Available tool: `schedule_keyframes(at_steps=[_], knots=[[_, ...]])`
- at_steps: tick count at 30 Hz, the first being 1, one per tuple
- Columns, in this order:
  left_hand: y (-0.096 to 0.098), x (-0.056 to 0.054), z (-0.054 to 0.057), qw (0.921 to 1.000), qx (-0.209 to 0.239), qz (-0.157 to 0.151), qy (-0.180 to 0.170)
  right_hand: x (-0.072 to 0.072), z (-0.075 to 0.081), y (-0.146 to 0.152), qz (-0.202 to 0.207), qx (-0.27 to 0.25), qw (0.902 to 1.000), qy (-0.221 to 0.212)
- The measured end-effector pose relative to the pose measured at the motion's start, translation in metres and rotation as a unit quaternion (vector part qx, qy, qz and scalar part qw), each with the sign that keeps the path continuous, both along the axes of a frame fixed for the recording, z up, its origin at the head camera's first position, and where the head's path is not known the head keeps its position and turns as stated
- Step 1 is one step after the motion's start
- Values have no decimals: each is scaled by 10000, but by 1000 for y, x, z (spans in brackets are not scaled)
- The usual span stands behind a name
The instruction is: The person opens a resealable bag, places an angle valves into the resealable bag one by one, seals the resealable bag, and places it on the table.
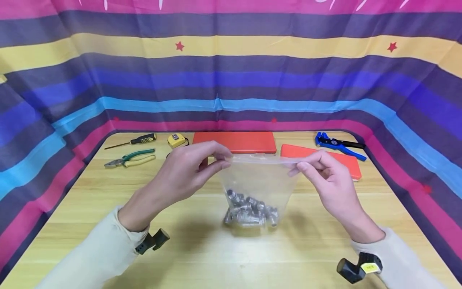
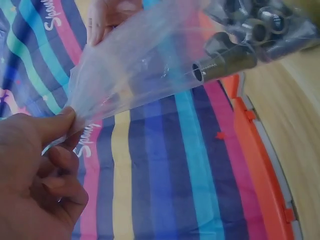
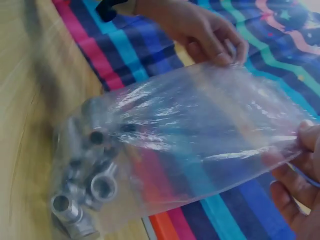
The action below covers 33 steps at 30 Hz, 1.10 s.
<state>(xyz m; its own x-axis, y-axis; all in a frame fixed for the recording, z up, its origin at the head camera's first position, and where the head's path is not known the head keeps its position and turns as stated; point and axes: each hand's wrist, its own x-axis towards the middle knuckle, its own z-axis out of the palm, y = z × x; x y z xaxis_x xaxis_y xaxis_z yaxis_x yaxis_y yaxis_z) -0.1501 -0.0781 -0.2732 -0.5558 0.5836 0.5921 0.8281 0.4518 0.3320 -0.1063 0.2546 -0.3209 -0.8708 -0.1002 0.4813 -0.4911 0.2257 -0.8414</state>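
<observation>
A clear zip bag [image 1: 261, 176] hangs upright between both hands, its top edge stretched sideways. Several shiny metal pipe fittings [image 1: 249, 210] lie heaped in its bottom, close over the table. My left hand [image 1: 191, 166] pinches the bag's top left corner between thumb and fingers. At the top right corner, my right hand [image 1: 332, 180] pinches the edge the same way. In the right wrist view the round open ends of the fittings [image 3: 104, 187] show through the plastic.
Behind the bag lie a red case [image 1: 234, 141] and a second red case [image 1: 346, 161]. Back left are a screwdriver [image 1: 142, 139], pliers [image 1: 138, 158] and a yellow tape measure [image 1: 176, 140]. A blue-handled cutter [image 1: 339, 145] lies back right. Striped cloth [image 1: 216, 86] surrounds the wooden table [image 1: 90, 208].
</observation>
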Motion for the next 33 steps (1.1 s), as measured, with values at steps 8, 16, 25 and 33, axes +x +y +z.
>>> schedule_keyframes(at_steps=[8,16,25,33], knots=[[-8,-5,-10,9883,75,191,-1512,3,0,8,-384,363,9934,-1018],[-11,-6,-18,9909,390,-102,-1284,5,-4,10,-542,386,9949,-759],[-13,-9,-24,9870,553,-181,-1500,10,-1,7,-498,428,9970,-419],[-10,-9,-30,9895,799,-381,-1142,10,-6,7,-547,498,9972,86]])
